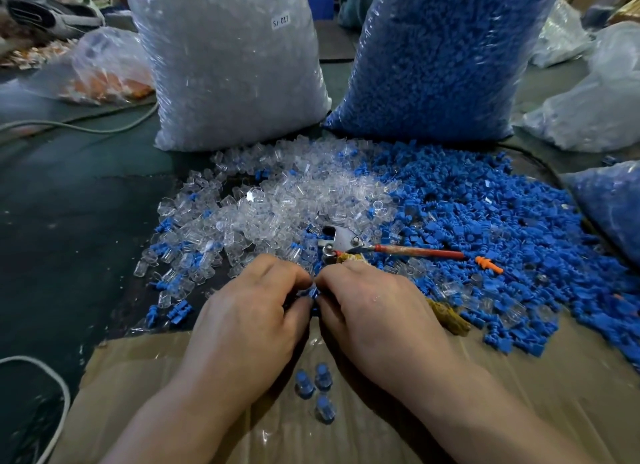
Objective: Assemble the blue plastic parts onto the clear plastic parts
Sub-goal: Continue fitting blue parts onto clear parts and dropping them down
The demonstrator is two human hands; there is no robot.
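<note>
Cardboard sheet at 6 o'clock. I see left hand and right hand curled together, both pinching blue part; fingertips mostly hidden, any clear piece there unreadable. Clear parts at 12, blue parts at 2.

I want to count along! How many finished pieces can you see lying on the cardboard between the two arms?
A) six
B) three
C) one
B: three finished pieces, clear with blue inside, lie close together on the cardboard between the arms.
</note>
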